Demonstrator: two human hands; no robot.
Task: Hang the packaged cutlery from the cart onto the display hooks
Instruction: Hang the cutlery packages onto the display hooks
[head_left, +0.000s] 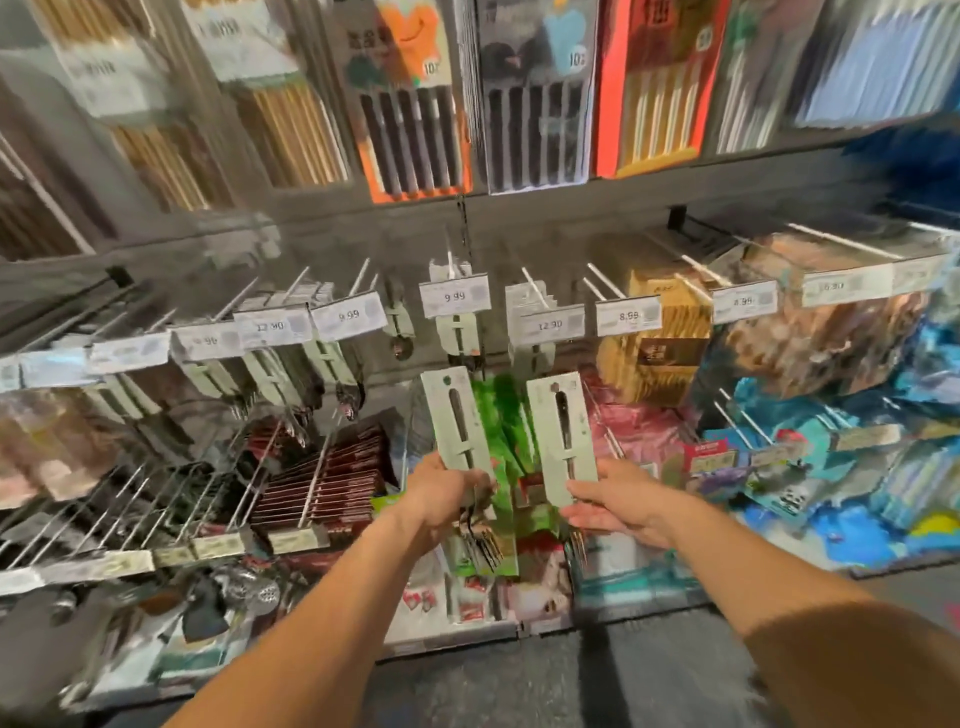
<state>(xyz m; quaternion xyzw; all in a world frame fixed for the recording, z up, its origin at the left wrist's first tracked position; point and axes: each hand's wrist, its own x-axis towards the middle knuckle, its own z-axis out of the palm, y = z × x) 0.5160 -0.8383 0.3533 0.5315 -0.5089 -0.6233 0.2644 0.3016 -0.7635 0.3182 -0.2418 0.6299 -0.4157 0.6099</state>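
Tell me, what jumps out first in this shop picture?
Two pale green cutlery cards held up at centre: the left hand grips the left card, the right hand holds the right card. Above them runs a row of hooks with white price tags, and a bright orange-red pack hangs top right.

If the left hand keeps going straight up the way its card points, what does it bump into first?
Probably the 9.99 price tag and the pale green cards hanging behind it: the left hand holds its cutlery card pointing up just below them. Depth is hard to judge.
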